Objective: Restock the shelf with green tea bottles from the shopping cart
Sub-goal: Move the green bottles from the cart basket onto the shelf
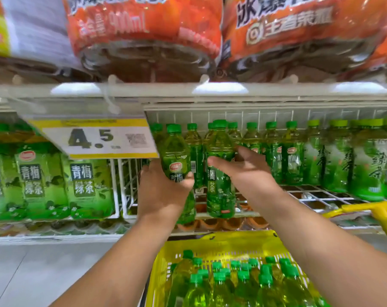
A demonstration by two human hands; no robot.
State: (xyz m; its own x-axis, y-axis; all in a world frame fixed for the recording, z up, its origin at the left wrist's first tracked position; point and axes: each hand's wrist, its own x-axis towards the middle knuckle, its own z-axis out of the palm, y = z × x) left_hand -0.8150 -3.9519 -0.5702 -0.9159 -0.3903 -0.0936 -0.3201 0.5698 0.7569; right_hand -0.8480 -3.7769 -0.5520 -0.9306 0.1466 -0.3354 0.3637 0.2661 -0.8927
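My left hand (166, 191) grips a green tea bottle (174, 151) by its lower half and holds it upright just in front of the wire shelf (310, 194). My right hand (250, 171) wraps a second green tea bottle (219, 191), thumb across the label and fingers behind it. That bottle's base is level with the shelf's front edge. A row of matching bottles (274, 151) stands at the back of the shelf. Below my arms, the yellow shopping cart basket (157, 275) holds several more green-capped bottles (221, 282).
A 4.5 price tag (95, 138) hangs from the shelf edge above, just left of my left hand. Larger green tea bottles (86, 185) fill the bay to the left. Other green bottles (365, 165) stand at right. Orange-labelled bottles (143, 29) sit overhead. The yellow cart handle (378, 211) juts at right.
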